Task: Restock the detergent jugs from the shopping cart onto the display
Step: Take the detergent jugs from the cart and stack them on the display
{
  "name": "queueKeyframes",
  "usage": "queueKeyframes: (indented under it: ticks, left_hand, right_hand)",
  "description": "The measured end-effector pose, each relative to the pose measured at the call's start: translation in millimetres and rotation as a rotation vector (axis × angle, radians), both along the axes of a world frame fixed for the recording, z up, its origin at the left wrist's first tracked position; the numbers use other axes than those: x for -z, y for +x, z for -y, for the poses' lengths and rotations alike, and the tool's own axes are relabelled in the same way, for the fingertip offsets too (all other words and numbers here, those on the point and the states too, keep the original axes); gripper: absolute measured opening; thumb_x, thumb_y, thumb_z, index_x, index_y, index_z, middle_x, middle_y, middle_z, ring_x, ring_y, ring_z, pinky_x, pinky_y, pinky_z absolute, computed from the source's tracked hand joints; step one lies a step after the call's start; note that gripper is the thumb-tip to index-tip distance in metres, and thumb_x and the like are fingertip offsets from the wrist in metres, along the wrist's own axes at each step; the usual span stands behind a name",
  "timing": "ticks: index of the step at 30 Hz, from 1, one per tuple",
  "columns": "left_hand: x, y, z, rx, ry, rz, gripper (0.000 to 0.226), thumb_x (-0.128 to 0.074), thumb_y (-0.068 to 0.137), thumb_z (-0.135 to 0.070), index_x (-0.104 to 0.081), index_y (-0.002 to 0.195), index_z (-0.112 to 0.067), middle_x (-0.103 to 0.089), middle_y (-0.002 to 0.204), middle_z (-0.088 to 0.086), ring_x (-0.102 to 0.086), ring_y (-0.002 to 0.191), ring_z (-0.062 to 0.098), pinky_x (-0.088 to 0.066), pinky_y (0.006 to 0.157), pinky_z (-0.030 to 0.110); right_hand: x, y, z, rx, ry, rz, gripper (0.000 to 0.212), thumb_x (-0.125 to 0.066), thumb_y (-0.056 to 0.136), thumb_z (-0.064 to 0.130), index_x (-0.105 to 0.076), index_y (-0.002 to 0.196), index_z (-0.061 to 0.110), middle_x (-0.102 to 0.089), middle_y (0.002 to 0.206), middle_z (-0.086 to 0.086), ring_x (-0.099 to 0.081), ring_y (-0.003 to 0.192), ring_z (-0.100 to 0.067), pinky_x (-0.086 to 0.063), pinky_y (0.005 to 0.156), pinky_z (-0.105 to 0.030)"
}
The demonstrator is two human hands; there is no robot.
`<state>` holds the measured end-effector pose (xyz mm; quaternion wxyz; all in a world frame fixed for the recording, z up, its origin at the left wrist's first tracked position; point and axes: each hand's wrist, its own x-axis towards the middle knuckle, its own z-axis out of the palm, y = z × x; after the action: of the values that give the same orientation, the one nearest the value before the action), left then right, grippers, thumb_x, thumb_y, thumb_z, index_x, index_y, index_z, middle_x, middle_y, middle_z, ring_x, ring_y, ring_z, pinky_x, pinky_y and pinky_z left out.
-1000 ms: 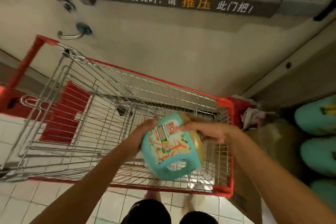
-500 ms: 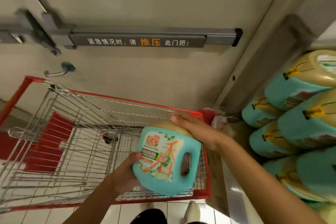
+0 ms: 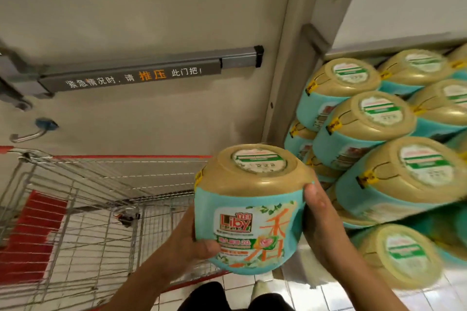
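Note:
I hold a teal detergent jug [image 3: 252, 209] with a gold cap end and a Liby label, raised in front of me with the cap end pointing away. My left hand [image 3: 192, 245] grips its lower left side, thumb across the label. My right hand [image 3: 321, 219] clasps its right side. Just right of it is the display [image 3: 394, 134], a stack of like jugs lying on their sides with gold ends facing out. The red wire shopping cart [image 3: 75, 222] stands at the lower left; no jug shows in its visible part.
A beige emergency door with a grey push bar [image 3: 151, 68] and a lever handle [image 3: 30, 134] stands behind the cart. A grey door frame post [image 3: 290, 70] separates it from the display. White floor tiles and my feet [image 3: 260, 288] show below.
Both hands lifted the jug out of the cart and up to the right, turning its gold end away from me. The view swung right, bringing the stacked display into sight.

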<state>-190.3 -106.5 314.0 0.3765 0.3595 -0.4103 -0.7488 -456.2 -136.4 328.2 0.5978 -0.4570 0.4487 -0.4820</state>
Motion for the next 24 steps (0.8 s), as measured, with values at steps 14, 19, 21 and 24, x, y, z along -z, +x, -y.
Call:
queueKeyframes:
  ticks: [14,19,21,24]
  left_hand:
    - [4,-132,-26,0.23,-0.487,0.194,0.113,-0.094,0.078,-0.018,-0.021,0.163,-0.039,-0.046,0.158,-0.012,-0.058,0.136,0.013,-0.058,0.095,0.029]
    - [11,-183,-32,0.283,-0.562,0.226,0.125,-0.098,0.071,-0.018,-0.017,0.165,-0.026,-0.034,0.167,0.001,-0.043,0.15,0.024,-0.044,0.115,0.03]
    - [23,-193,-35,0.319,-0.527,0.259,0.126,-0.101,0.068,-0.024,-0.021,0.163,-0.042,-0.041,0.163,-0.01,-0.048,0.146,0.015,-0.05,0.109,0.029]
    - [35,-211,-35,0.318,-0.468,0.293,0.127,-0.104,0.063,-0.027,-0.025,0.159,-0.053,-0.044,0.161,-0.018,-0.05,0.145,0.01,-0.052,0.108,0.029]
  right_hand:
    - [-18,-104,-123,0.51,-0.027,0.19,0.063,-0.085,0.047,0.084,-0.082,0.093,0.041,-0.08,0.096,0.007,-0.077,0.093,-0.01,-0.063,0.073,-0.025]
    - [-21,-134,-138,0.617,-0.026,0.119,0.092,-0.074,0.062,0.088,-0.062,0.131,0.028,-0.075,0.12,0.001,-0.07,0.115,-0.018,-0.062,0.089,-0.034]
    - [-23,-148,-139,0.641,-0.042,0.078,0.08,-0.069,0.072,0.084,-0.059,0.134,0.033,-0.07,0.125,0.003,-0.066,0.122,-0.019,-0.06,0.096,-0.036]
    - [-19,-166,-139,0.652,-0.052,0.041,0.083,-0.068,0.078,0.08,-0.051,0.142,0.03,-0.066,0.134,0.003,-0.059,0.133,-0.023,-0.055,0.106,-0.041]
